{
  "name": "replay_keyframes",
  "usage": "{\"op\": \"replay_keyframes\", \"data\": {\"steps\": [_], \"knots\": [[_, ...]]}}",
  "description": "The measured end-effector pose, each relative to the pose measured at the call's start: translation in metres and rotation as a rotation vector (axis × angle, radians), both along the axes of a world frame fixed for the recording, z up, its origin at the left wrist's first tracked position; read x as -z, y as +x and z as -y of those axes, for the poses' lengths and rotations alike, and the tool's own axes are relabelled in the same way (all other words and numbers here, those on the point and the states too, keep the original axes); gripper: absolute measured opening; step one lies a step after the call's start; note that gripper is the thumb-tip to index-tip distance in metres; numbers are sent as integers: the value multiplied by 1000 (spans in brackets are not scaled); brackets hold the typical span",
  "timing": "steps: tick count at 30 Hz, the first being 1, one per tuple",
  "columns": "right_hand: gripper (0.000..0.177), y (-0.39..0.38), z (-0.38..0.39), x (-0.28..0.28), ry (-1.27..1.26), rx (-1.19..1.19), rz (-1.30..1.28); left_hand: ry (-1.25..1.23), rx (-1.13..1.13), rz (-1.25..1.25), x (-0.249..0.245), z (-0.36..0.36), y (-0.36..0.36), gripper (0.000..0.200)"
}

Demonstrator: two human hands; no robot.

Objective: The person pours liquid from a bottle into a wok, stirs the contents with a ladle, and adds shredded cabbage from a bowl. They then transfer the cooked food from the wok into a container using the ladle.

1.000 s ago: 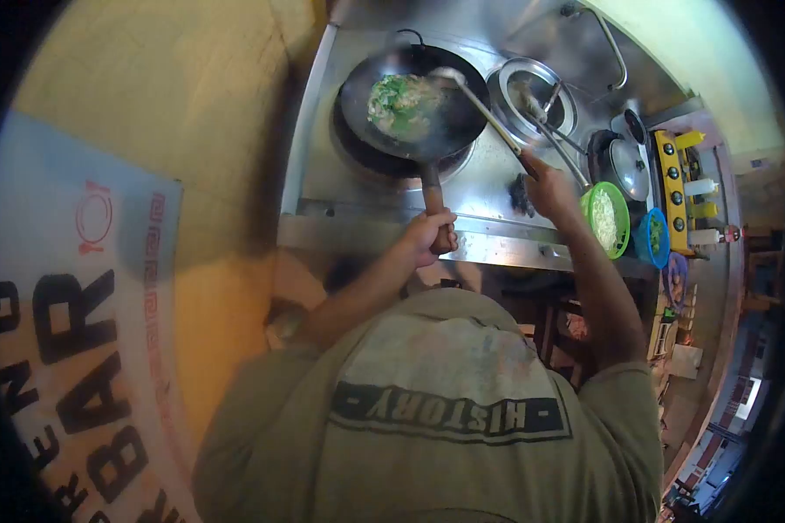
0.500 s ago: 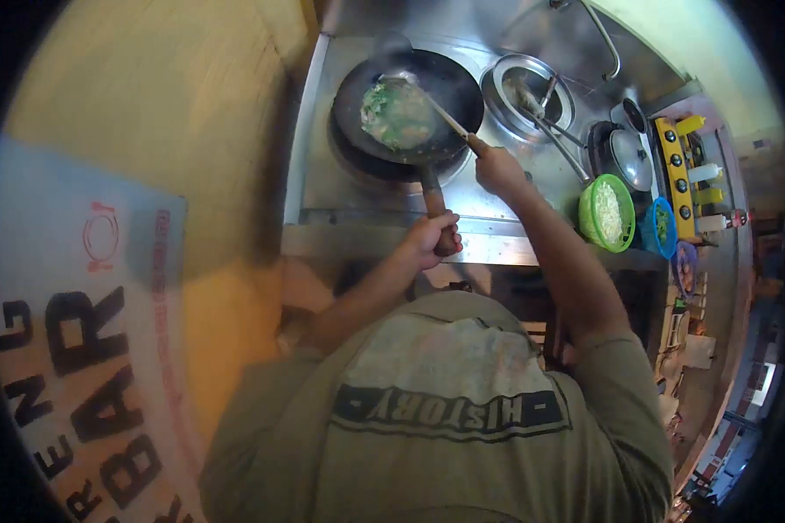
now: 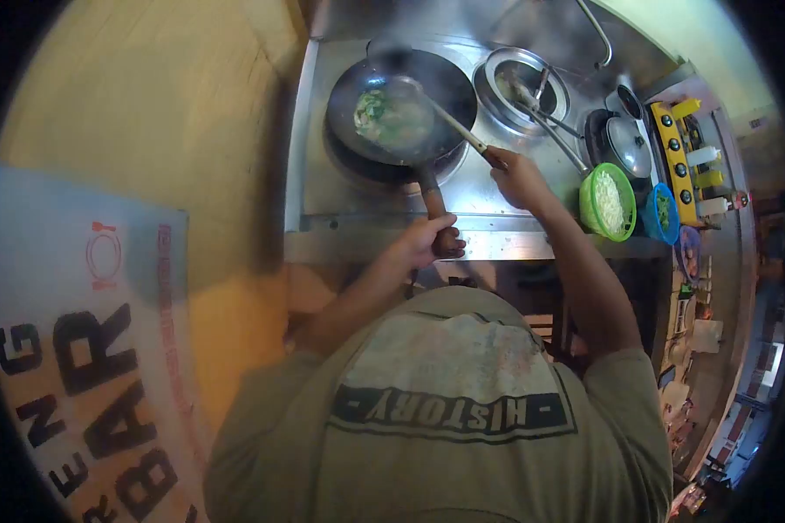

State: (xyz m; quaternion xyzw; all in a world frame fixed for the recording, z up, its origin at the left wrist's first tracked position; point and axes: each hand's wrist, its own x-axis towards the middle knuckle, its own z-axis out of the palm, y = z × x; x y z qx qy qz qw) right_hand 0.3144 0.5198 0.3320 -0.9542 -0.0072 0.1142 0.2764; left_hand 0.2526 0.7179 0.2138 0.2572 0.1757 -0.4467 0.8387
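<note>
A black wok (image 3: 449,87) sits on the burner of a steel stove, holding green and white food (image 3: 388,118). My left hand (image 3: 427,240) grips the wok handle (image 3: 430,193) at the stove's front edge. My right hand (image 3: 516,179) holds the long handle of a metal ladle (image 3: 449,118), whose bowl rests in the food. Steam rises over the wok.
A steel pot (image 3: 519,83) with utensils in it stands right of the wok. Further right are a lidded pot (image 3: 628,144), a green colander (image 3: 609,202) of white shreds, a blue colander (image 3: 658,213) of greens and a yellow rack of bottles (image 3: 689,161). A printed banner (image 3: 87,349) lies at the left.
My right hand swung left over the wok with the ladle, then drew back toward the right and front. The ladle bowl went from the wok's far rim into the food. My left hand stayed on the handle.
</note>
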Motion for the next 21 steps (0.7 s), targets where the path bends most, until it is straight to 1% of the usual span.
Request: {"op": "replay_keyframes", "data": {"steps": [2,3,5,7,8,9,10,11,12,13,14,15,16,17,18,19,20,21], "knots": [[44,-14,0,-9,35,-8,143,368,-13,171,-21,-3,-4,29],[44,-20,-2,-12,37,0,140,369,-4,169,-18,-2,-5,29],[47,-30,-15,-18,9,-50,234,1275,-525,1197,-13,6,-5,49],[50,-44,-38,-10,146,-42,216,849,-532,989,-17,11,18,51],[50,-50,-48,9,293,-91,279,688,-463,822,-42,16,27,44],[52,-59,-66,3,508,-118,344,541,-386,652,-79,20,35,37],[48,-71,-72,12,456,-111,509,603,-321,566,-103,27,38,28],[44,-78,-67,21,402,-111,669,676,-259,481,-115,32,42,23],[44,-80,-44,20,394,-78,675,584,-327,445,-97,35,47,21],[39,-80,-9,19,556,53,371,495,-395,407,-80,38,52,23],[34,-82,29,19,718,176,60,472,-390,412,-80,38,53,23],[30,-77,81,12,483,272,210,452,-393,413,-83,37,53,24],[29,-77,128,8,431,535,178,502,-358,415,-85,33,53,23],[32,-66,214,80,304,593,364,551,-328,415,-88,29,53,22],[35,-67,267,80,86,709,326,606,-257,417,-93,23,52,19],[45,-66,315,93,-117,737,315,664,-187,416,-99,18,49,17],[51,-64,356,112,-189,689,298,726,-194,436,-100,17,44,20],[51,-58,365,115,-179,685,294,792,-200,456,-103,17,39,25]]}}
